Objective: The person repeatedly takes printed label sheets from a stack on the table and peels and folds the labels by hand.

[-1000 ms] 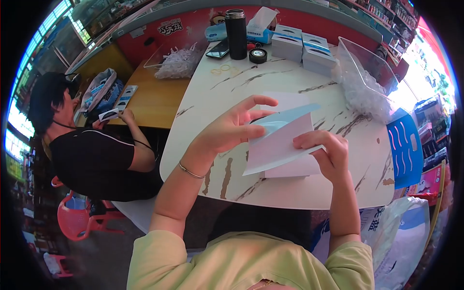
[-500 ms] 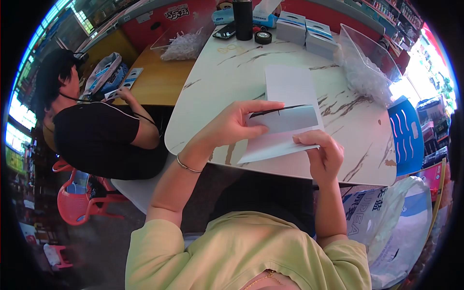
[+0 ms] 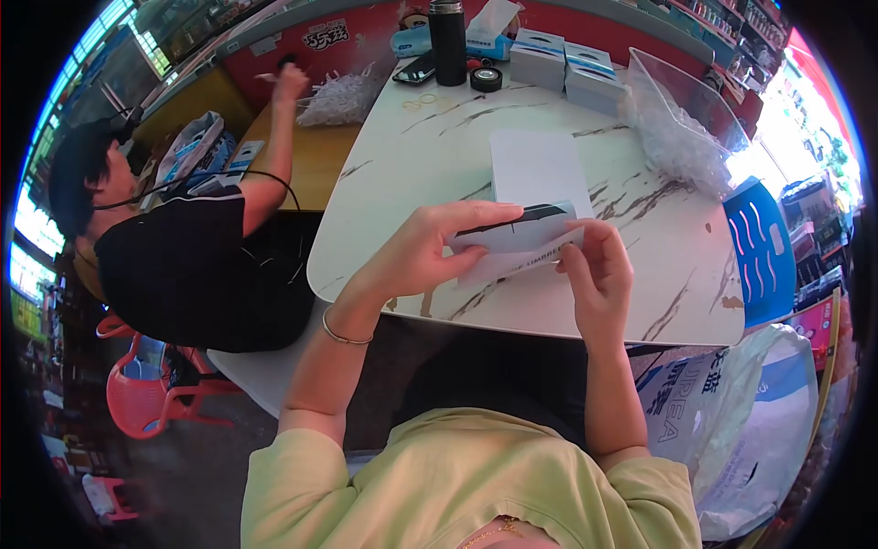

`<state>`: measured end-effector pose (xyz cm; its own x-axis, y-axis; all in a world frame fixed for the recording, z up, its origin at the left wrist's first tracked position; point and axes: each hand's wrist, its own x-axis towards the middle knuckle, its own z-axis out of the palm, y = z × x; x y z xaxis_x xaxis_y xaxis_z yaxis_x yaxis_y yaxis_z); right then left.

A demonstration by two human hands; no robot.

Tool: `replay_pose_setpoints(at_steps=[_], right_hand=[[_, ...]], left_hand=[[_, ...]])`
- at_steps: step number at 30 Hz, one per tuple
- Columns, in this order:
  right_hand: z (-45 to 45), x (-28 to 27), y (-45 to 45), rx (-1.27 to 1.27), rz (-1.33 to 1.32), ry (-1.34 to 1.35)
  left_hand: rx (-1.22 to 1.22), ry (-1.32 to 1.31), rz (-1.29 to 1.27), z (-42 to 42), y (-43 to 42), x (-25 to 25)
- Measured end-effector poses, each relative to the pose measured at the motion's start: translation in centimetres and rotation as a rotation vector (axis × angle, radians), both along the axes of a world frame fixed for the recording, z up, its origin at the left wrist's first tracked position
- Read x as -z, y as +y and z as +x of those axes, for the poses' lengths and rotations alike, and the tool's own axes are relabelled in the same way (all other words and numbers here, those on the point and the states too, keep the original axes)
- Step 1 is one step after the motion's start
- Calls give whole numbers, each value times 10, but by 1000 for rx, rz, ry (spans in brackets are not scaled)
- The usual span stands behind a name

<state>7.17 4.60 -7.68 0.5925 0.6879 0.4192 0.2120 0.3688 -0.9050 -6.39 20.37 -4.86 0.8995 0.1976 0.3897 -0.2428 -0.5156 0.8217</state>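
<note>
A folded printed leaflet (image 3: 514, 236) with a dark umbrella picture is held above the near part of the table. My left hand (image 3: 428, 245) pinches its left side, thumb below and fingers along the top. At its right end, my right hand (image 3: 599, 270) grips the lower flap between thumb and fingers. Part of a printed word, apparently ending "UMBRELLA", shows on that flap. Just beyond the leaflet lies a stack of white sheets (image 3: 538, 165) on the marbled table (image 3: 402, 183).
Toward the back stand a black bottle (image 3: 448, 46), a tape roll (image 3: 486, 80), a phone (image 3: 416, 69) and white boxes (image 3: 538, 62). A clear bin (image 3: 681, 119) sits at right. On the left, a co-worker (image 3: 183, 247) sits by a wooden table (image 3: 311, 156). A white sack (image 3: 741, 430) stands low right.
My right hand has brought the leaflet's lower flap up and inward, and lettering now shows on it. The co-worker's arm has risen toward the shredded plastic at the back left.
</note>
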Motion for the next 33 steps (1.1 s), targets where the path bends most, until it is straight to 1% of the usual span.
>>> replay_pose_setpoints(at_steps=[3, 5, 7, 10, 14, 18, 20, 21, 23, 25, 26, 27, 28, 29, 31, 32, 33], right_hand=[[-2, -6, 0, -1, -34, -4], [1, -3, 1, -80, -14, -38], [2, -2, 2, -65, -31, -6], [1, -1, 2, -18, -42, 68], [-3, -1, 5, 35, 1, 167], [1, -2, 9, 46, -57, 153], [2, -3, 11, -30, -58, 207], [3, -3, 11, -30, -58, 209], [7, -3, 10, -41, -59, 150], [9, -5, 9, -34, -36, 181], [10, -7, 9, -28, -12, 210], [10, -8, 9, -29, -12, 210], [10, -10, 10, -29, 57, 225], [10, -12, 10, -28, 126, 242], [10, -14, 11, -14, 145, 221], [11, -15, 11, 0, 163, 199], [13, -14, 12, 2, 162, 202]], left_hand=[[-21, -31, 51, 0, 1, 0], [-30, -37, 71, 1, 2, 1], [-25, -80, 220, 1, 3, 2], [-29, -24, 203, 0, 0, 0], [-13, -59, 181, 2, 3, 5], [-42, -38, 205, 4, 3, 7], [-49, -17, 195, 4, 3, 7], [-52, -37, 235, 5, 4, 9], [-55, -57, 275, 6, 5, 10], [-113, -191, 107, 8, 2, 10], [-111, -192, 109, 9, 1, 11], [-194, -247, 58, 10, 1, 14], [-276, -301, 7, 11, 1, 17], [-276, -300, 8, 12, -1, 20], [-348, -365, -18, 14, -3, 25], [-346, -363, -18, 14, 1, 31], [-394, -381, 123, 13, 6, 39]])
